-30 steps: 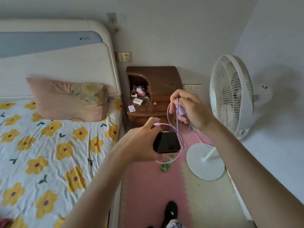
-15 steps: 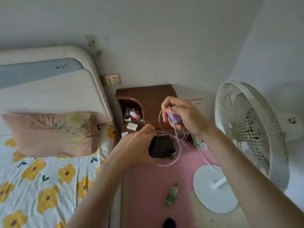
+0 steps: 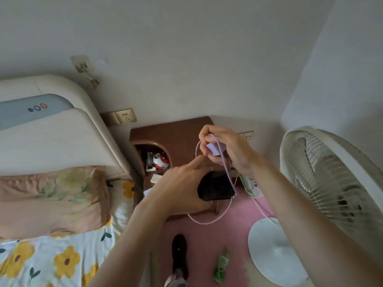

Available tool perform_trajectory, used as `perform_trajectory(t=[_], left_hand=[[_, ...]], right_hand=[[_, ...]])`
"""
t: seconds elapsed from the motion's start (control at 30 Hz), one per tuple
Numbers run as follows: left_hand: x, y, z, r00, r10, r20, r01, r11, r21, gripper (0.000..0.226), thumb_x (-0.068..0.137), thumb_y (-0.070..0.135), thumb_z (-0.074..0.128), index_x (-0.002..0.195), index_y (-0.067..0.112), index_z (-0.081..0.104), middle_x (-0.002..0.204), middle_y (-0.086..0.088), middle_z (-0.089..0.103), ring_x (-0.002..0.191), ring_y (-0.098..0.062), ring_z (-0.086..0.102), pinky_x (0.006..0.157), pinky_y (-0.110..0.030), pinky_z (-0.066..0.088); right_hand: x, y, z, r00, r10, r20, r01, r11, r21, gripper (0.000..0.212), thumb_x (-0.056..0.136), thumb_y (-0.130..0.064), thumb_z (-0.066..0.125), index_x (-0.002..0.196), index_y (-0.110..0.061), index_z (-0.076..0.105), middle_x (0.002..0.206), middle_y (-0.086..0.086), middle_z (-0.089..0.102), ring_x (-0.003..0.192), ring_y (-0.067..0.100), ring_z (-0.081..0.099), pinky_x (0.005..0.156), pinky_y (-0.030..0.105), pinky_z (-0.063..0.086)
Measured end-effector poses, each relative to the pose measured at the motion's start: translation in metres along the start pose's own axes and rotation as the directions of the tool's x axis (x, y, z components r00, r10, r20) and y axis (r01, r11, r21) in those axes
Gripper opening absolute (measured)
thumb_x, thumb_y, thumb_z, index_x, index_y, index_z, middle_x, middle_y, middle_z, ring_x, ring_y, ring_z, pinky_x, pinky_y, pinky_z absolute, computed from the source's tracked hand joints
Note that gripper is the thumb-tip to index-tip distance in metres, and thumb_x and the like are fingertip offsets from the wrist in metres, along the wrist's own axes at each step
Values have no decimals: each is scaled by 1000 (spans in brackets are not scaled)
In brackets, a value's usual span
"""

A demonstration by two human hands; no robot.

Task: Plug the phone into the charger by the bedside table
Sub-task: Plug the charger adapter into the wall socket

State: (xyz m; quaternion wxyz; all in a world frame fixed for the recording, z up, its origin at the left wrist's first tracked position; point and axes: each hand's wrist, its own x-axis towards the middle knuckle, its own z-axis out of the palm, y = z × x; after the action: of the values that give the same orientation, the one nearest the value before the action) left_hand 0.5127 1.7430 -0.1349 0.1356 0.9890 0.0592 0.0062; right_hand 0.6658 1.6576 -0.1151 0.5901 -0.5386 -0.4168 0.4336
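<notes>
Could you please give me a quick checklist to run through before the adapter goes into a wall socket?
1. Phone secure in left hand: ok.
2. Adapter gripped in right hand: ok.
3. Cable joined to phone: cannot tell, the plug end is hidden.
4. Cable free of tangles: not ok, it loops around the phone and hangs below.
5. Free socket within sight: ok, above the bedside table, beside the headboard.
6. Adapter prongs facing the wall: cannot tell, fingers cover them.
</notes>
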Motion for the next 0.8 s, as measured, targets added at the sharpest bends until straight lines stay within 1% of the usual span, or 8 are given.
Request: perform_trajectory(t=[0.1,0.17,0.27,0.37,0.5,0.57,0.67,0.8], left_hand=[[31,-34,-4,998,58,24,-59,998,34,67,73,55,62,136,40,46,138,25,32,91,-9,61,71,-25,54],[51,-60,-10,992,121,34,-122,992,25,65,73,54,61,135,40,48,148,28,25,92,-11,63,65,-19,45],[81,-103,-23,974,214,73,-216,976,29,74,71,56,60,141,45,39,157,29,12,101,-11,64,68,-26,52],[115,-142,-34,962,250,111,-255,966,32,76,71,62,62,140,38,42,149,17,24,99,-14,63,74,-28,56],[161,-168,-47,949,311,56,-314,948,48,78,68,77,44,129,28,54,131,11,38,90,-15,62,72,-31,56],[177,-173,-46,932,360,38,-361,932,41,78,70,75,46,129,25,54,132,9,40,94,-19,62,73,-38,56],[193,-174,-38,900,433,51,-435,900,25,84,71,73,49,138,23,47,136,5,37,97,-22,61,75,-39,56],[207,-180,-29,881,471,48,-472,882,-1,82,72,65,59,143,26,43,139,-1,33,91,-22,63,76,-35,57]], right_hand=[[30,4,-16,1000,9,-14,-8,997,74,15,96,-9,41,87,-4,52,70,16,48,37,13,31,39,21,18],[52,6,-30,995,23,-93,-15,997,80,15,96,-7,39,89,-4,51,70,17,47,36,11,30,37,17,18],[86,6,-52,972,18,-234,8,994,111,13,92,-9,41,86,-4,51,65,13,50,39,12,25,37,17,13],[118,5,-69,943,39,-329,3,992,127,11,85,-13,43,78,-7,49,58,7,53,52,22,17,39,24,9],[148,6,-80,912,39,-409,12,993,121,11,84,-15,44,77,-10,50,59,7,53,52,19,19,37,17,12],[156,6,-81,899,34,-436,35,988,149,13,87,-14,42,78,-8,49,62,10,50,46,15,23,38,22,9],[158,3,-86,887,20,-462,126,951,283,20,92,-7,33,77,-7,46,67,13,44,34,9,26,37,17,12],[156,1,-97,829,12,-559,152,957,247,21,91,-9,34,76,-11,48,67,10,47,35,9,23,38,19,12]])
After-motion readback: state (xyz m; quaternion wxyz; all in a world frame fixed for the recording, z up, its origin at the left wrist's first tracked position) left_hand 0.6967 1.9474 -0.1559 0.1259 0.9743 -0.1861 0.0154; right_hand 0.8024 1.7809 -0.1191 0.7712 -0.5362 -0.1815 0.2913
